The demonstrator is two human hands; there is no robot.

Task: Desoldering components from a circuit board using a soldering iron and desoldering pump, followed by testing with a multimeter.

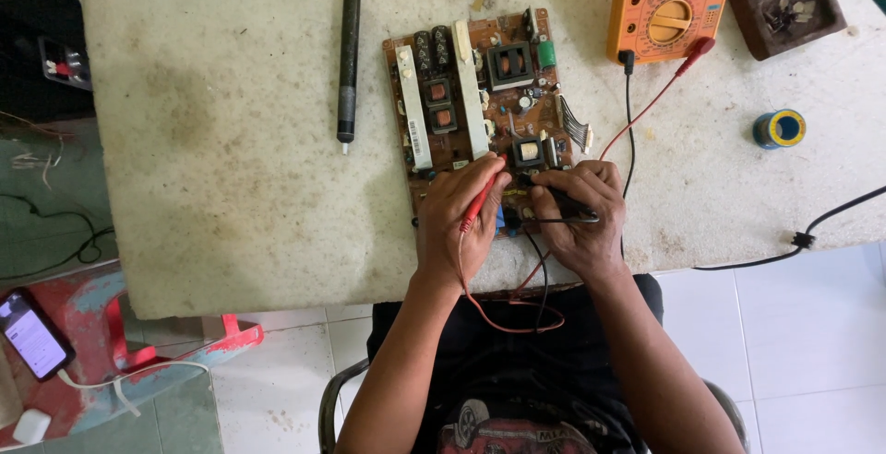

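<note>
Bench clutter around the work

Black cylindrical tool lying left; blue-and-yellow solder spool right; brown tray top right; phone charging on red stool.

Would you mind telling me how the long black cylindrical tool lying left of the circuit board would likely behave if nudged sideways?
The long black cylindrical tool looks round and lies flat on the white stone table, so it would probably roll. It appears rigid, likely moving as one piece. Nothing touches it, so it could roll freely.

Bright, even daylight, soft shadows, sharp focus, slight wide-angle bending at edges.
</note>
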